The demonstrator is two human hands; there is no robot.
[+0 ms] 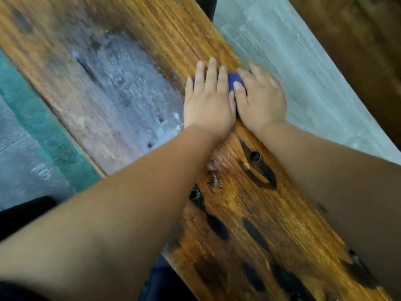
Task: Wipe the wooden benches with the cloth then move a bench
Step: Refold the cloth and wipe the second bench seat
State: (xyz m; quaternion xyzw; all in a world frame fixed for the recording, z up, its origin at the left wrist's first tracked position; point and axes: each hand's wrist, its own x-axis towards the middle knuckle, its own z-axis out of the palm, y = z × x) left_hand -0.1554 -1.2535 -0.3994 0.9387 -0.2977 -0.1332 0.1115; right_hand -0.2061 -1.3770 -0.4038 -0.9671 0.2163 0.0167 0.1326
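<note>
A long wooden bench (249,203) runs diagonally from upper left to lower right, orange-brown with dark knots and a worn grey patch on its left plank. A blue cloth (235,80) lies on the bench near its right edge, mostly hidden under my hands. My left hand (208,101) presses flat on the cloth with fingers spread forward. My right hand (260,98) lies beside it, thumb and fingers on the cloth's right part. Both hands touch each other. The frame is blurred by motion.
Grey concrete floor (303,72) shows right of the bench, with a green painted strip (43,135) on the floor to the left. Another brown wooden piece (358,40) stands at the upper right. Dark shapes sit at the lower left and under the bench.
</note>
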